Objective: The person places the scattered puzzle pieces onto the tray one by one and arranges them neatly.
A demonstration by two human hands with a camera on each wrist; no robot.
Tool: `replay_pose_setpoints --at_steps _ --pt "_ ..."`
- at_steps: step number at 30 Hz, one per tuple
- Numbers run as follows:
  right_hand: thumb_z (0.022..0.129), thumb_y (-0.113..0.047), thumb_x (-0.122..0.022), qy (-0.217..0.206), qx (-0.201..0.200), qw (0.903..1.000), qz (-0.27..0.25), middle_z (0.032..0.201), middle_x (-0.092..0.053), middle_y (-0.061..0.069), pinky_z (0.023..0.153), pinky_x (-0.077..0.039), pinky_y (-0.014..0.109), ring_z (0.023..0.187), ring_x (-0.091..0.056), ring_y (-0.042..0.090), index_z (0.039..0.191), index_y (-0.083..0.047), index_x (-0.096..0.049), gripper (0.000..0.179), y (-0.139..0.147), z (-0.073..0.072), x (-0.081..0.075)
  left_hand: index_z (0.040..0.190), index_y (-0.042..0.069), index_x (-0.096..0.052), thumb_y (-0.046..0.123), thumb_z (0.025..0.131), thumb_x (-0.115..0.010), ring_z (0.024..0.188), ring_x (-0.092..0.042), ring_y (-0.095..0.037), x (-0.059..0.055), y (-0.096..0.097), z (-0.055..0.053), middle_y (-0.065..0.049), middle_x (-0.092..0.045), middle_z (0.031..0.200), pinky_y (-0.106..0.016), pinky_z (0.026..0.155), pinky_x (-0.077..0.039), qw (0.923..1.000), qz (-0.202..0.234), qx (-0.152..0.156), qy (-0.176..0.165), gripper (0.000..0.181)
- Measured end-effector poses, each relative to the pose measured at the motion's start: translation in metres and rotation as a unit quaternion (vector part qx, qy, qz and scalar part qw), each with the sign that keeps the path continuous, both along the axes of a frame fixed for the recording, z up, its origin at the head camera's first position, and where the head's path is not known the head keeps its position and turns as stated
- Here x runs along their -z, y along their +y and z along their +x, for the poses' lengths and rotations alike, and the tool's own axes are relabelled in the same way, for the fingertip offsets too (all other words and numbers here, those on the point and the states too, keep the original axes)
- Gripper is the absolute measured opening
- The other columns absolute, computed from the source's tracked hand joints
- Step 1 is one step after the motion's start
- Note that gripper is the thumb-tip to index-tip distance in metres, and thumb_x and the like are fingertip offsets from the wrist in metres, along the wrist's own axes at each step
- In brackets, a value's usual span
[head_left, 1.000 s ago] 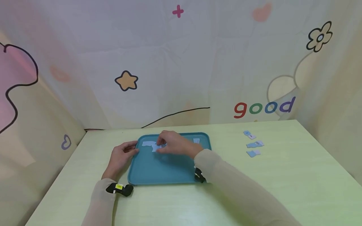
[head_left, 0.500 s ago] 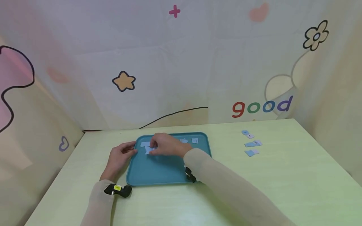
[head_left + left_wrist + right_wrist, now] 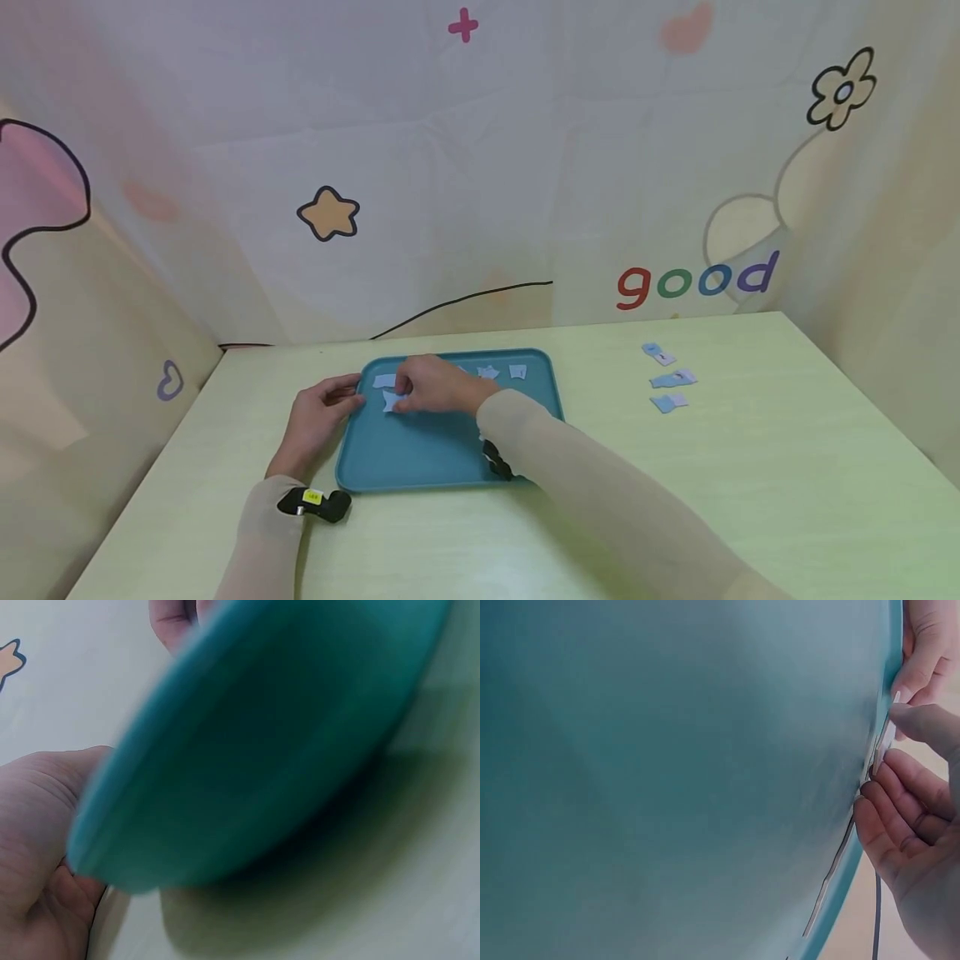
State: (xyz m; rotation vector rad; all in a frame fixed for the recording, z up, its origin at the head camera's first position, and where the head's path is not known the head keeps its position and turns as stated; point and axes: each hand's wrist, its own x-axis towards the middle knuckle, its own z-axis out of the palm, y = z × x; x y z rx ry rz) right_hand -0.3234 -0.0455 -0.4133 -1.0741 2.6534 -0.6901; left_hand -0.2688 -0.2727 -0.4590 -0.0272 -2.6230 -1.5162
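Observation:
A shallow teal tray (image 3: 420, 454) lies on the table. At its left edge my left hand (image 3: 317, 421) holds the rim between thumb and fingers, also seen in the left wrist view, where the hand (image 3: 41, 847) meets the tray rim (image 3: 142, 727). My right hand (image 3: 438, 385) is over the tray's back left part and pinches a light-blue jigsaw piece (image 3: 885, 742) between thumb and fingers. This piece (image 3: 392, 402) is partly covered by my fingertips in the head view. Just behind it lies another pale blue jigsaw piece (image 3: 384, 381).
Along the tray's back edge are two more pale pieces, one star-like piece (image 3: 488, 372) and one squarish piece (image 3: 517, 372). On the table to the right, three small groups of blue and lilac jigsaw pieces (image 3: 673, 379) lie in a column. A printed curtain (image 3: 450, 167) stands behind the table.
My right hand has moved left across the tray with the jigsaw piece, uncovering pieces along the back edge. My left hand stays at the rim.

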Motion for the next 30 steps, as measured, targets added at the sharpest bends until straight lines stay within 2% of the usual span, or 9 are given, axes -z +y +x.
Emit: replay_pose_setpoints --at_steps 3,10,21,30 --pt "0.098 -0.027 -0.080 -0.003 0.002 1.0000 0.004 0.101 -0.068 -0.002 0.083 -0.054 0.023 0.090 -0.061 0.012 0.112 -0.008 -0.075 0.024 -0.001 0.000 0.000 0.145 0.000 -0.063 0.013 0.104 -0.071 0.122 -0.064 -0.033 0.001 0.000 0.000 -0.021 -0.068 0.133 -0.018 0.092 -0.053 1.0000 -0.003 0.001 0.000 0.044" --pt "0.099 -0.027 -0.079 -0.004 0.015 0.9999 0.007 0.102 -0.067 -0.001 0.083 -0.054 0.023 0.091 -0.061 0.013 0.114 -0.007 -0.075 0.025 -0.004 0.000 0.000 0.146 0.001 -0.063 0.013 0.104 -0.070 0.122 -0.064 -0.033 0.002 -0.001 -0.002 -0.021 -0.068 0.134 -0.035 0.102 -0.055 0.9999 -0.011 0.002 -0.002 0.044" --pt "0.100 -0.028 -0.078 0.020 0.003 0.9993 0.033 0.106 -0.062 0.000 0.086 -0.053 0.024 0.093 -0.058 0.013 0.115 -0.006 -0.075 0.026 -0.010 0.001 -0.001 0.146 0.001 -0.062 0.013 0.105 -0.069 0.123 -0.064 -0.035 0.000 0.001 0.001 -0.022 -0.067 0.133 -0.045 0.105 -0.054 0.9999 -0.010 -0.007 -0.006 0.044" --pt "0.101 -0.029 -0.077 0.027 0.006 0.9987 0.043 0.107 -0.061 0.000 0.087 -0.053 0.024 0.094 -0.058 0.012 0.115 -0.008 -0.074 0.026 -0.011 0.005 -0.004 0.146 -0.001 -0.062 0.012 0.104 -0.070 0.123 -0.065 -0.036 0.001 0.000 -0.001 -0.023 -0.068 0.132 -0.048 0.106 -0.053 0.9999 -0.016 -0.001 0.005 0.044"
